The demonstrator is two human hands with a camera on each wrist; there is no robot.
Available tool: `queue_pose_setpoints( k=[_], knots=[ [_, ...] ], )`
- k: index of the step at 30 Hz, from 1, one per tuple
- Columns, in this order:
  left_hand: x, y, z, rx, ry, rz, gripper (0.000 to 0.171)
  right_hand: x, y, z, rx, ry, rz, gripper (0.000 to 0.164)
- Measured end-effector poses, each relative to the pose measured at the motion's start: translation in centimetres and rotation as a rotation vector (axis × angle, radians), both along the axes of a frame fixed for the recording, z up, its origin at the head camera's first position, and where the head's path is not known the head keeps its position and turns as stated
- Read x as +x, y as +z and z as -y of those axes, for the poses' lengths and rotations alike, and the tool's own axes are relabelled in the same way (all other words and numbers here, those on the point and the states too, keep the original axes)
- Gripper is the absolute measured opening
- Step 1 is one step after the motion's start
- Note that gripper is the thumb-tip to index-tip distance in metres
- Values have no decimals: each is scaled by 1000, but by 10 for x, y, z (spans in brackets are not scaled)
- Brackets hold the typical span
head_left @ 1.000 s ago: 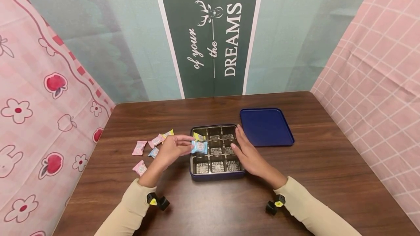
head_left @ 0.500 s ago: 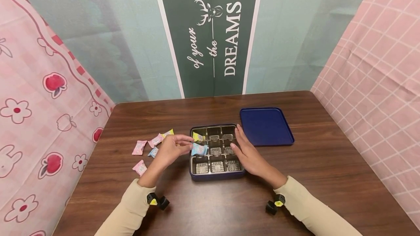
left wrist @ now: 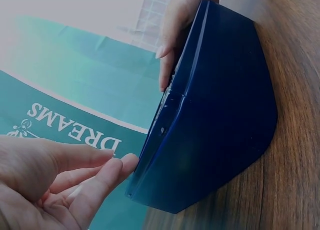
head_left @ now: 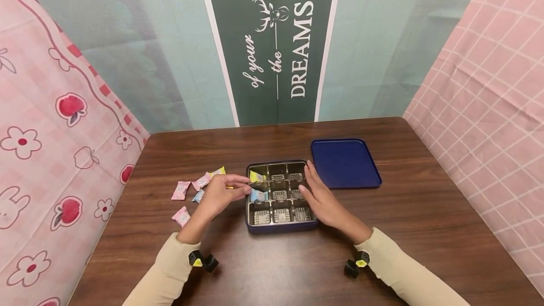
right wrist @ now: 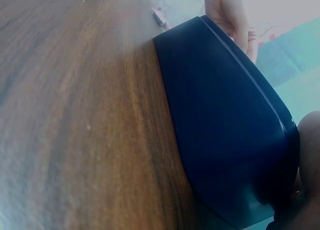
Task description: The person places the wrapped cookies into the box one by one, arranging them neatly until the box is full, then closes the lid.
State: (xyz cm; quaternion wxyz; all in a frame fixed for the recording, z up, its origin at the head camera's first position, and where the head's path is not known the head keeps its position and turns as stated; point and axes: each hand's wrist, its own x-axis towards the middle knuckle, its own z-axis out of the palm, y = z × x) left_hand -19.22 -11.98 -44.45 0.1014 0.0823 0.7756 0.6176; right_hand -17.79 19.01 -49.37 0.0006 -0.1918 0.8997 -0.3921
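A blue tin (head_left: 280, 229) with a black divided insert stands in the middle of the table. A blue-wrapped candy (head_left: 259, 196) lies in its middle-left compartment, and a yellow-wrapped candy (head_left: 257, 176) fills the back-left one. My left hand (head_left: 223, 195) is at the tin's left rim, fingertips beside the blue candy. In the left wrist view, that hand's thumb and fingers (left wrist: 129, 162) come close together at the rim, with no candy visible between them. My right hand (head_left: 323, 199) rests along the tin's right side, its fingers extended over the edge.
Pink candies (head_left: 181, 191), a partly hidden blue candy (head_left: 198, 196) and a yellow candy (head_left: 219, 171) lie left of the tin, around my left hand. A flat blue lid (head_left: 346, 163) lies at the back right. Fabric curtains (head_left: 170, 51) surround the table's back and sides.
The blue candy has gone from my left fingers above the tin down into the middle-left compartment; those fingers have let it go at the rim. My right hand stays in place.
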Motion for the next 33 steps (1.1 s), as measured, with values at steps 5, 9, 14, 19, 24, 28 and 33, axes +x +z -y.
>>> queue_pose_setpoints(
  k=[5,9,14,19,24,28,33],
  knots=[
    [-1,-2,4,6,5,-25,24,-1,1,0,5,-5,-1,70],
    [1,-5,10,21,5,-71,23,-1,4,2,16,-1,2,71],
    [4,-8,18,42,-2,-120,23,1,6,4,30,-1,4,72],
    [8,-9,25,-36,21,-165,25,3,5,4,39,-7,1,71],
    [11,-8,33,-137,53,-191,28,1,6,4,30,-1,-8,72],
    [13,-9,40,-187,82,-204,28,2,7,4,31,-1,-15,72],
    [17,-14,48,-244,107,-201,29,5,5,4,31,-1,-18,72]
  ],
)
